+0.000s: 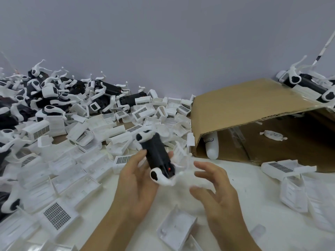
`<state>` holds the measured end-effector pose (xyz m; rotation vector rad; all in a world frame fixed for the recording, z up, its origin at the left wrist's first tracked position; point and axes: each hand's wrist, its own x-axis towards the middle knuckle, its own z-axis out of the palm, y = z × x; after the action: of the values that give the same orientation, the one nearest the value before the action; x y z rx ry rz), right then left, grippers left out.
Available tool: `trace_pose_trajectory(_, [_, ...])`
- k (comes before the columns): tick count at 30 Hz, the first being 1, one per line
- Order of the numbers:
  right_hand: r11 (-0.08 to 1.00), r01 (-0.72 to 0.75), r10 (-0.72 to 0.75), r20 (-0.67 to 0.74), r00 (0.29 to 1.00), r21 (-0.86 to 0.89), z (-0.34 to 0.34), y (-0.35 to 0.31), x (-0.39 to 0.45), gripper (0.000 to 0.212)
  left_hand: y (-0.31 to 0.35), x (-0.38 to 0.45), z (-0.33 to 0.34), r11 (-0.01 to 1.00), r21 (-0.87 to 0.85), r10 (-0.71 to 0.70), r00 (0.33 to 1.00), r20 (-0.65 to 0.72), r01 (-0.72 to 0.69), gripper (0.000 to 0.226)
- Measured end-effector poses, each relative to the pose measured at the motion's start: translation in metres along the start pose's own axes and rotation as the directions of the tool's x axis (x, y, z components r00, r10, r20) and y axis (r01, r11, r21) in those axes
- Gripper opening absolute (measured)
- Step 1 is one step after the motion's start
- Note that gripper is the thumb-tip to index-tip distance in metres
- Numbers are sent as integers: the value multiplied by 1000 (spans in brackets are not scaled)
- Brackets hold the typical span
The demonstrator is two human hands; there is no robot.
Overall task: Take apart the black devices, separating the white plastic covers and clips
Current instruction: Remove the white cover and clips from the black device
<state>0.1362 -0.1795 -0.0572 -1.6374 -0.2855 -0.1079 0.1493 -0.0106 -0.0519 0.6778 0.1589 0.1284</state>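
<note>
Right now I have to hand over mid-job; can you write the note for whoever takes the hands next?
Left hand holds a black device, white clips still on both ends. Right hand is open beside it, holding nothing. Removed white covers lie spread across the table's left. Untouched devices are heaped at the back left, a few more behind the cardboard box. Left: strip this one, then the heap.
</note>
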Motion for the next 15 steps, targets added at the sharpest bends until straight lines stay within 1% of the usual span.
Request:
trace_pose_trajectory(2, [1000, 21, -21, 100, 995, 0, -6, 0, 0, 38, 5, 2, -2, 995, 23, 98, 995, -18, -98, 25])
trace_pose_trajectory(3, [998, 56, -52, 199, 979, -12, -9, -2, -2, 37, 6, 3, -1, 991, 30, 127, 991, -27, -127, 23])
trace_pose_trajectory(5, [993, 114, -86, 415, 906, -43, -10, -9, -3, 33, 4, 2, 0, 988, 37, 153, 988, -29, -152, 20])
trace_pose_trajectory(7, [977, 151, -37, 568, 822, -154, -9, -13, 2, 37, 4, 0, 1, 987, 4, 162, 986, -35, -162, 18])
trace_pose_trajectory(8, [949, 196, -2, 619, 786, -246, -6, -14, 6, 38, 5, -1, 2, 987, -15, 162, 986, -42, -163, 18])
trace_pose_trajectory(9, [896, 269, 42, 669, 743, -354, -4, -14, 9, 37, 6, 0, 0, 987, -34, 155, 987, -46, -156, 20])
trace_pose_trajectory(10, [815, 345, 105, 704, 702, -466, -1, -13, 11, 35, 7, 0, -1, 989, -54, 138, 989, -58, -141, 23])
trace_pose_trajectory(11, [754, 381, 163, 714, 681, -535, 1, -13, 11, 35, 7, 1, -3, 990, -72, 115, 991, -66, -119, 26])
trace_pose_trajectory(12, [745, 382, 158, 702, 694, -546, 1, -12, 10, 40, 8, 2, -4, 992, -79, 89, 994, -70, -94, 27])
trace_pose_trajectory(13, [783, 347, 115, 668, 735, -516, -1, -11, 8, 42, 7, 3, -6, 993, -86, 73, 995, -62, -78, 25])
trace_pose_trajectory(15, [910, 154, 88, 540, 837, -386, -4, -13, 1, 35, 6, 4, -7, 994, -100, 40, 998, -40, -43, 18])
